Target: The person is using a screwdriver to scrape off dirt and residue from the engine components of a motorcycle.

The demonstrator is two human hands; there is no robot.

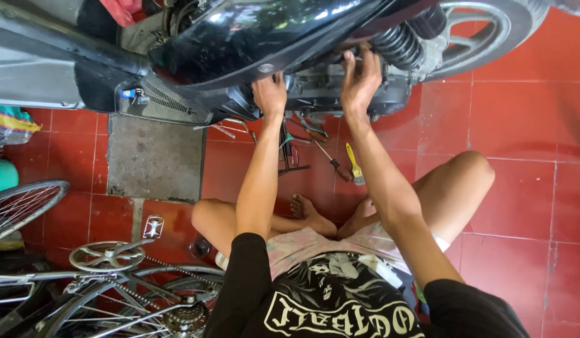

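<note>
The left hand's fingers are curling, pressed together, up against the lower edge of a scooter's glossy black body panel. The right hand's fingers are spreading slightly and reaching under the panel toward the dull grey metal engine casing, beside a coiled black shock spring (what the fingertips are touching is hidden). Below the hands, a yellow-handled screwdriver and thin metal tools are lying on smooth red floor tiles. A rough concrete patch is sitting left; spoked bicycle wheels are resting nearby.
</note>
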